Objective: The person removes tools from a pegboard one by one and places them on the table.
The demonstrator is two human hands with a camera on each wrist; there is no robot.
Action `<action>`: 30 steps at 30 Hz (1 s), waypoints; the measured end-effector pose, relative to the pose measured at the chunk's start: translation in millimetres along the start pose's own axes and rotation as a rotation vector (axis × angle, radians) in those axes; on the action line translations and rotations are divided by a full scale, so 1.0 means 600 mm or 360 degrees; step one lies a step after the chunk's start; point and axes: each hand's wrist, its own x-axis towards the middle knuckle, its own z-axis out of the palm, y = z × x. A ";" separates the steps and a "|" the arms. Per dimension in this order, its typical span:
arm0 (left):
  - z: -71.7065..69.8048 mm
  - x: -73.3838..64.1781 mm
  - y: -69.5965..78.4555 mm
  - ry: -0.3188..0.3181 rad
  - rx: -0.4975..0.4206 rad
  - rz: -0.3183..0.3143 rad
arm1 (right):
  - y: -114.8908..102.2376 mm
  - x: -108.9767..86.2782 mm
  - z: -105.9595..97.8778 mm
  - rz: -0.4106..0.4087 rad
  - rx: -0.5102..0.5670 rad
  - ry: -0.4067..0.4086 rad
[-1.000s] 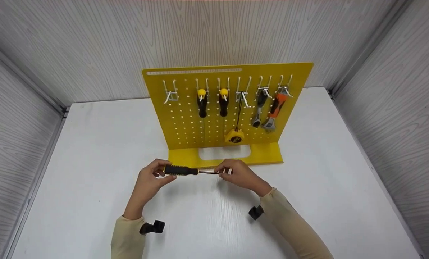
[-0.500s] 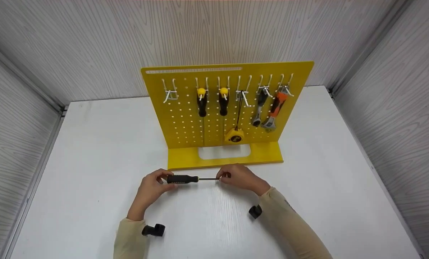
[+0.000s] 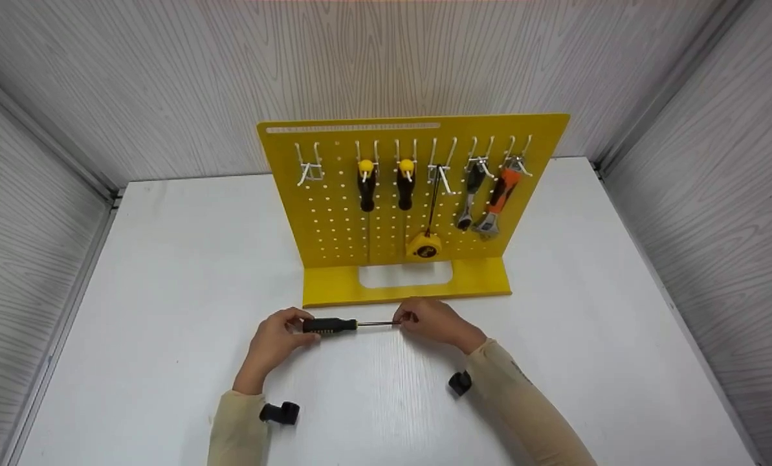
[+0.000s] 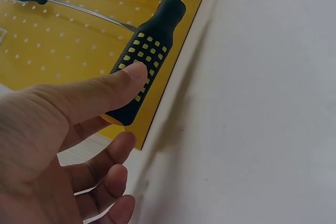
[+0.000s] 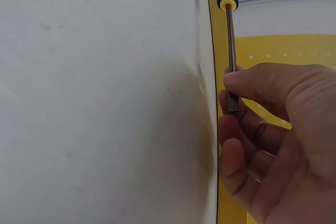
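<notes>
Stretching level from hand to hand, a screwdriver (image 3: 329,325) lay just in front of the board's base, about midway between the left and right edges of the tabletop (image 3: 185,259). Its dark handle, dotted with yellow studs, pointed towards the left edge; its flat-tipped shaft (image 5: 231,45) pointed towards the right. The left hand (image 3: 274,343) grasped the butt end of the handle, thumb along the near side, with the lower fingers loosely bent beneath. The right hand (image 3: 432,321) pinched the shaft near its end — the flat tip showed just past the thumb.

Beyond stood a yellow pegboard (image 3: 489,126), set between the hands and the tabletop's back edge, its base (image 3: 479,278) facing them. From its hooks hung, left to right, a first hanging screwdriver (image 3: 367,194), a second hanging screwdriver (image 3: 405,194), a yellow tape measure (image 3: 424,246) on a dark cord, a dark-handled wrench (image 3: 468,197) and an orange-handled wrench (image 3: 503,191). Beige sleeves covered both forearms — a black mount sat at each wrist. Pale wood-grain walls (image 3: 386,65) rose around the tabletop.
</notes>
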 end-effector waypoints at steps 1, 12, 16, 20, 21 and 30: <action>0.001 0.000 0.000 -0.0002 0.0008 -0.0003 | 0.001 0.000 0.001 0.0003 -0.0004 -0.0001; 0.006 0.002 -0.003 -0.0032 0.0062 -0.0011 | 0.006 0.003 0.005 0.0086 0.0001 -0.0036; 0.006 0.003 -0.006 -0.0038 0.0113 -0.0020 | 0.005 0.004 0.007 0.0081 -0.0014 -0.0034; 0.005 0.005 -0.010 -0.0046 0.0124 -0.0006 | 0.005 0.005 0.009 0.0083 -0.0023 -0.0027; 0.004 0.005 -0.011 -0.0050 0.0121 -0.0005 | 0.004 0.005 0.010 0.0082 -0.0030 -0.0025; -0.003 0.008 -0.012 -0.0095 0.0078 -0.0012 | 0.004 0.004 0.010 0.0049 -0.0051 0.0015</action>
